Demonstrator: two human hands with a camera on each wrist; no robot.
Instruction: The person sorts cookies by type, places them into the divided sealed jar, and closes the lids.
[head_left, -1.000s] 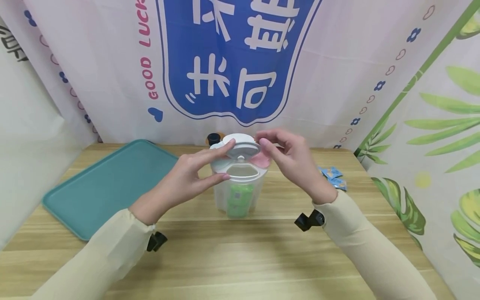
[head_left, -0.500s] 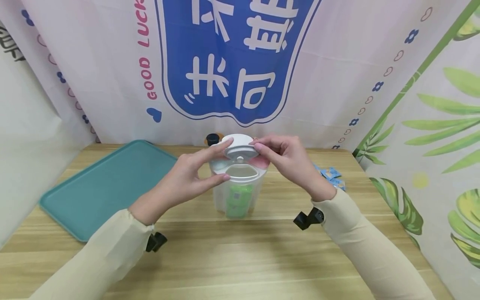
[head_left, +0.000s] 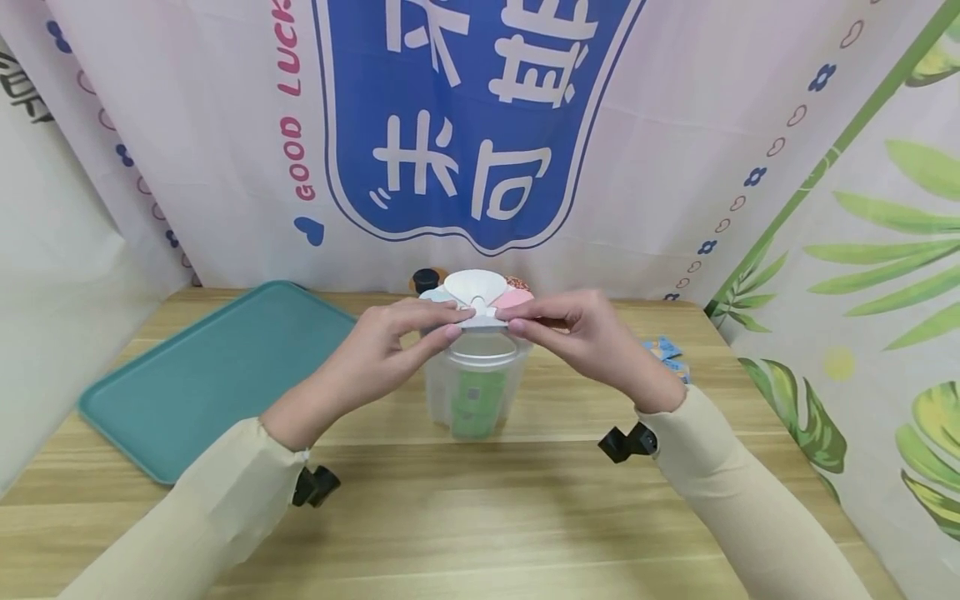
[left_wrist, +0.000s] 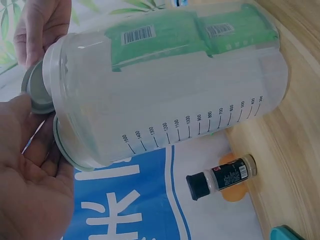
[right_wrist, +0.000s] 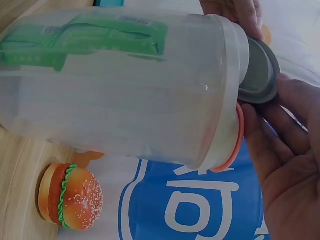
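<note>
A clear plastic storage canister (head_left: 441,392) stands upright on the wooden table, with green packets (left_wrist: 165,37) visible through its wall. Its white flip lid (head_left: 476,286) is partly raised over the front opening; the grey underside (right_wrist: 257,72) shows in the right wrist view. My left hand (head_left: 382,342) pinches the lid's near edge from the left, thumb below and fingers on top. From the right, my right hand (head_left: 588,342) pinches the same edge likewise. A pink lid section (head_left: 515,296) lies beside the raised one, and measuring marks run down the canister wall in the left wrist view.
A teal tray (head_left: 217,375) lies at the left of the table. Small blue packets (head_left: 671,358) are to the right. Behind the canister stand a black-capped seasoning bottle (left_wrist: 225,177) and a toy hamburger (right_wrist: 72,197), close to the printed curtain (head_left: 630,183).
The lid has swung forward and down from more upright. My right hand has moved down and toward me with it; my left fingers have come down onto the lid's front edge.
</note>
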